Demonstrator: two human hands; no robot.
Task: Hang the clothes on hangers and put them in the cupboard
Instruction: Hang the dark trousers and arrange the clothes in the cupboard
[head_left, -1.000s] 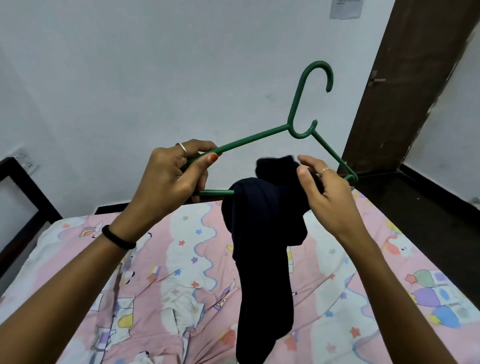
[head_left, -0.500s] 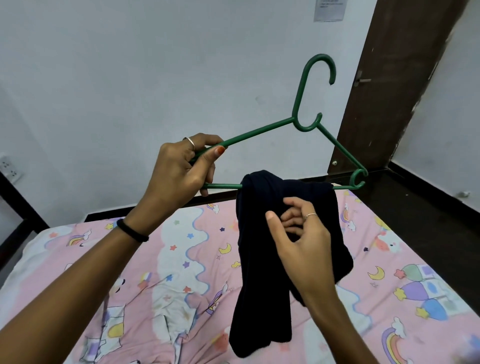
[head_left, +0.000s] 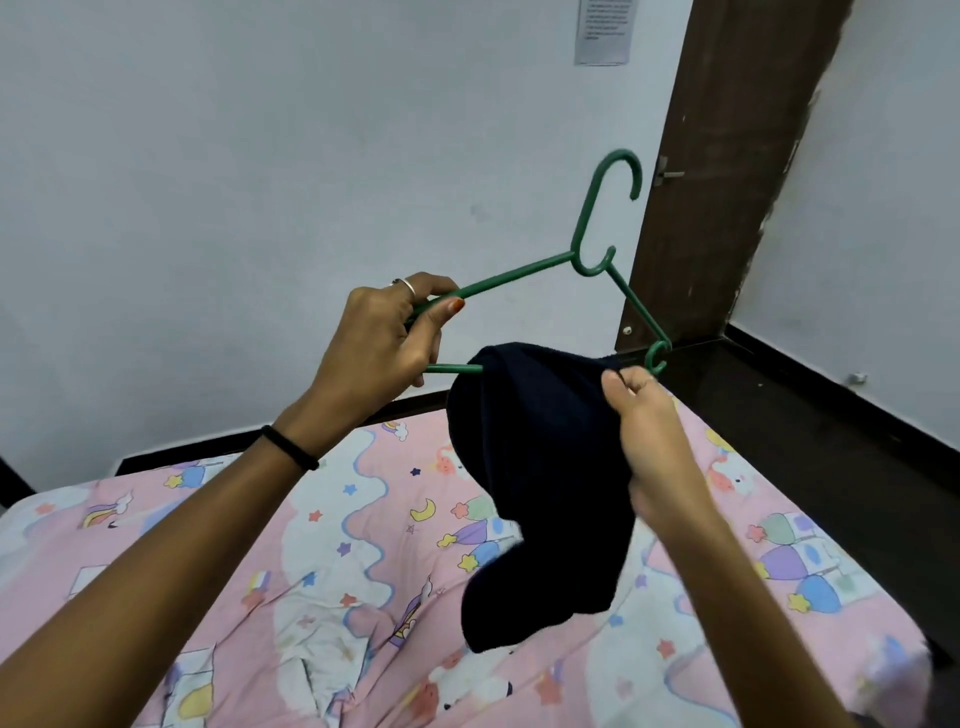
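Note:
A green plastic hanger (head_left: 519, 278) is held up over the bed, hook pointing up and to the right. My left hand (head_left: 382, 338) grips its left corner. A dark navy garment (head_left: 540, 467) is draped over the hanger's bottom bar and hangs down in folds. My right hand (head_left: 647, 441) pinches the garment's upper right edge, just below the hanger's right end. The bottom bar is mostly hidden under the cloth.
Below lies a bed (head_left: 363, 545) with a pink cartoon-print sheet. A white wall stands behind it. A brown door (head_left: 727, 171) is at the right, with dark floor (head_left: 810, 441) beside the bed. No cupboard is in view.
My right hand moved from the garment's front to its upper right edge and spread the cloth along the bar. The hanger and my left hand shifted right in the view.

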